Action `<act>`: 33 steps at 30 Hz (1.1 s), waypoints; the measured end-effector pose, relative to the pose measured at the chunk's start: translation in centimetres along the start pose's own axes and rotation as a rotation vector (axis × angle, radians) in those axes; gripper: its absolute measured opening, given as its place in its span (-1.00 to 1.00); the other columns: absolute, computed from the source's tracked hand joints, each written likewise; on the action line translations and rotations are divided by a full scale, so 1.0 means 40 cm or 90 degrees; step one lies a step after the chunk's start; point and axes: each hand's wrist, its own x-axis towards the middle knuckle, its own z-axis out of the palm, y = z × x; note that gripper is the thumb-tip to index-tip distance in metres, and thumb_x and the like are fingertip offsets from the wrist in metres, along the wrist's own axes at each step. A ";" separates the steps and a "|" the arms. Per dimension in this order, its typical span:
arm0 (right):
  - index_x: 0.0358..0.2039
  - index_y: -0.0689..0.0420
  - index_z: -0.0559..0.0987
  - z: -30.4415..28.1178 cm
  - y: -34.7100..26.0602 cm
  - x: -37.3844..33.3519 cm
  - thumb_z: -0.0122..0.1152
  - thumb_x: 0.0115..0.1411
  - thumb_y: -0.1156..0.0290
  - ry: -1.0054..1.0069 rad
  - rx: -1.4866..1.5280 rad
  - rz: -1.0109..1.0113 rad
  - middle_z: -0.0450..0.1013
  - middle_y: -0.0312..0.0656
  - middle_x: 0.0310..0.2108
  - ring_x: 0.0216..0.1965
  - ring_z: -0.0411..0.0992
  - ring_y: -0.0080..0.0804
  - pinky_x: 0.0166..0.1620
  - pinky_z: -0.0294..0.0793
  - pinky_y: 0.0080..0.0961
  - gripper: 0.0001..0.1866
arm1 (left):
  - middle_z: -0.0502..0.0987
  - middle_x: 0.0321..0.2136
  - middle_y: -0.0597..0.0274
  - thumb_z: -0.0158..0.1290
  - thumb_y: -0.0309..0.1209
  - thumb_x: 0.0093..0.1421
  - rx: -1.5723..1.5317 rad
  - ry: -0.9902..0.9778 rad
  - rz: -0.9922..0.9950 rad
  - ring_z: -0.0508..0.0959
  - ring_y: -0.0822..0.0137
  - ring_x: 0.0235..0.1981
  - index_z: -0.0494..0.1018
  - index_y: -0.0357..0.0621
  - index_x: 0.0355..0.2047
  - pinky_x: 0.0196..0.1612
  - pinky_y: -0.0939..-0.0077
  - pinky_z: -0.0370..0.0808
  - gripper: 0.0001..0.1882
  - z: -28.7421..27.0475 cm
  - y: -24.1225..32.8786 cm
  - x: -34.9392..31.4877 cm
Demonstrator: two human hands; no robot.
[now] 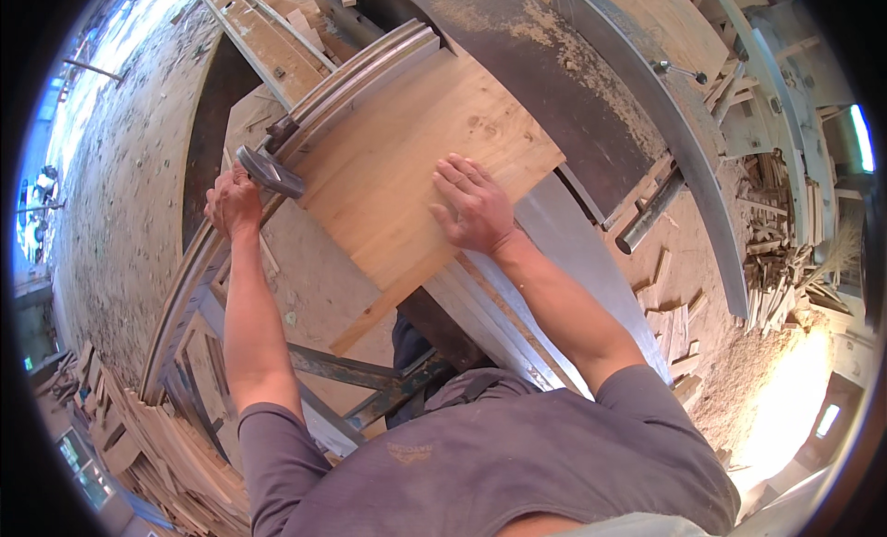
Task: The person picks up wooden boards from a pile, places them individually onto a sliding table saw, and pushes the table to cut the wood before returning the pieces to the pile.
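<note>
A pale plywood-like panel (407, 158) lies across the machine table in front of me, its far edge along a curved-looking metal fence (370, 84). My right hand (473, 202) rests on the panel near its right side, palm down with fingers stretched out. On the left, my left hand (235, 202) is closed around the outer end of a grey metal stop (272, 173) on the fence rail. The stop's inner end touches or nearly touches the panel's left edge. A narrow wood strip (388, 301) runs along the panel's near edge.
Sawdust covers the dark machine table (517, 47) beyond the panel. A long metal rail (665, 121) curves past on the right, with a pipe end (637, 232) beside it. Wood offcuts (771, 260) pile up at right, and more scrap boards (139, 454) lie at lower left.
</note>
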 end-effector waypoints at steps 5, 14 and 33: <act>-0.08 0.26 0.63 0.005 0.005 -0.007 0.30 0.10 0.22 0.008 0.002 -0.003 0.49 -0.02 0.11 0.24 0.36 -0.08 0.34 0.23 -0.19 -0.55 | 0.58 0.00 0.10 -0.40 0.02 0.44 0.032 -0.027 0.010 0.50 -0.09 0.05 0.57 -0.05 -0.11 0.12 -0.07 0.37 -0.41 -0.016 0.012 -0.005; -0.08 0.27 0.62 0.006 0.005 -0.028 0.30 0.09 0.21 0.018 -0.003 -0.027 0.49 0.01 0.09 0.23 0.37 -0.06 0.33 0.26 -0.18 -0.54 | 0.54 0.04 0.06 -0.45 0.15 0.44 0.018 -0.049 0.015 0.46 -0.13 0.08 0.57 -0.05 -0.10 0.15 -0.05 0.30 -0.32 -0.008 -0.026 -0.012; -0.06 0.24 0.64 0.027 -0.007 -0.001 0.29 0.12 0.18 0.036 -0.020 -0.050 0.50 0.01 0.11 0.26 0.35 -0.07 0.36 0.22 -0.20 -0.54 | 0.60 -0.05 -0.02 -0.34 0.16 0.39 -0.132 -0.031 0.124 0.55 -0.10 0.00 0.60 -0.09 -0.17 0.03 -0.01 0.44 -0.33 0.012 -0.136 0.066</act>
